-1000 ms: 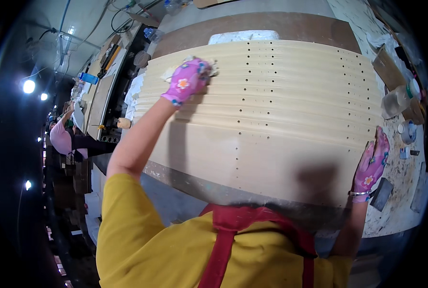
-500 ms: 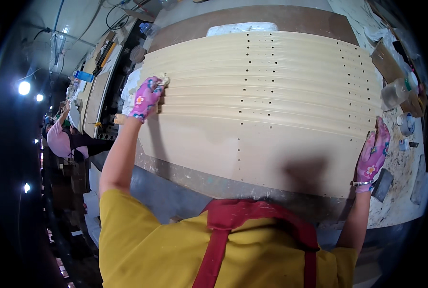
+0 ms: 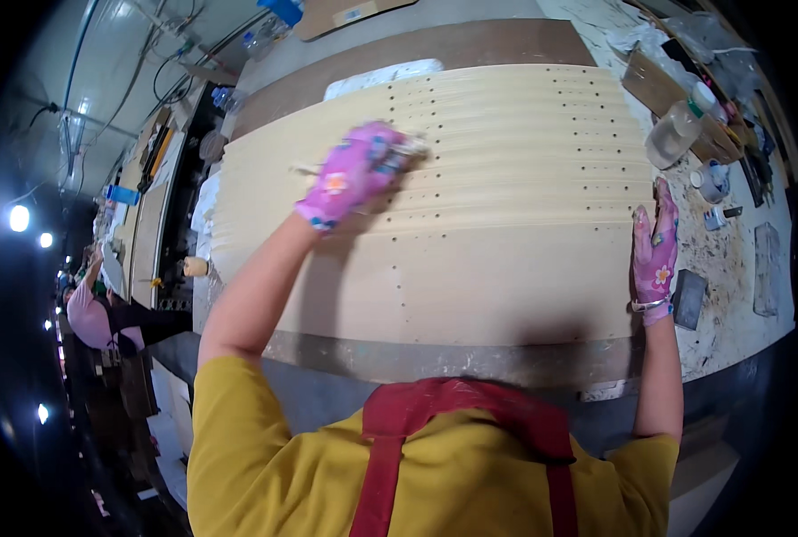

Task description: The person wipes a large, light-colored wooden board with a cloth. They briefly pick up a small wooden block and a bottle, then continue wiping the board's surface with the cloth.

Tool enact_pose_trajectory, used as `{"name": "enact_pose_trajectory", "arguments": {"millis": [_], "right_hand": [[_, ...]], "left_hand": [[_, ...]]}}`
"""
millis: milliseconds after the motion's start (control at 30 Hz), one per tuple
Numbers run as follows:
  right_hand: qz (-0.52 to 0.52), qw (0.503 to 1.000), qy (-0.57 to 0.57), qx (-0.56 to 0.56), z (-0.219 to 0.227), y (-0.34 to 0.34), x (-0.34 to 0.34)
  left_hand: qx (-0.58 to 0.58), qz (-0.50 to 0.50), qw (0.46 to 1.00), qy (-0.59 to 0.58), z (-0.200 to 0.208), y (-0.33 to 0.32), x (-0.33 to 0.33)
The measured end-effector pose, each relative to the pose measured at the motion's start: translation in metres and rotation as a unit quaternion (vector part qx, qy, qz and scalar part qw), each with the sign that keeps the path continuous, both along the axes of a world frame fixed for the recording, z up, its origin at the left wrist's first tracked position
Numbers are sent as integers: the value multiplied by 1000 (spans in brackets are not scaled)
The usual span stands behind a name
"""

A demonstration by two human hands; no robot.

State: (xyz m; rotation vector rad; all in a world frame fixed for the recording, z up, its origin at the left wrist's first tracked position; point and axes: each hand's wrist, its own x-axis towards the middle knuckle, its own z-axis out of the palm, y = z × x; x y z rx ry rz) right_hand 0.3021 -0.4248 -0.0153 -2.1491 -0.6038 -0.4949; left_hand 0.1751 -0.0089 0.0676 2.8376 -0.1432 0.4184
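We grip a crumpled rag (image 3: 412, 150) in our left hand (image 3: 354, 174) over the drilled wooden boards (image 3: 497, 188) on the counter (image 3: 725, 259), our right hand (image 3: 657, 249) open and empty at their right edge, and wiping seems underway, but we can't tell which spots are done or left.

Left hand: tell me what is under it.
Beside the left hand, bits of a pale crumpled wad show, blurred, over the drilled panels. The rest of the wad and the panel surface directly beneath are covered.
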Motion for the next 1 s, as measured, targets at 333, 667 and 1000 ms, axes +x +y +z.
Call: {"name": "enact_pose_trajectory", "arguments": {"millis": [333,667,1000], "right_hand": [[-36,987,119,106,-16,4,0],[-54,992,100,61,-14,3,0],[-27,966,220,131,-8,-2,-4]], "left_hand": [[29,-27,998,40,-15,-3,68],[-14,-163,983,-84,-32,-170,202],[76,50,991,98,-8,50,106]]}}
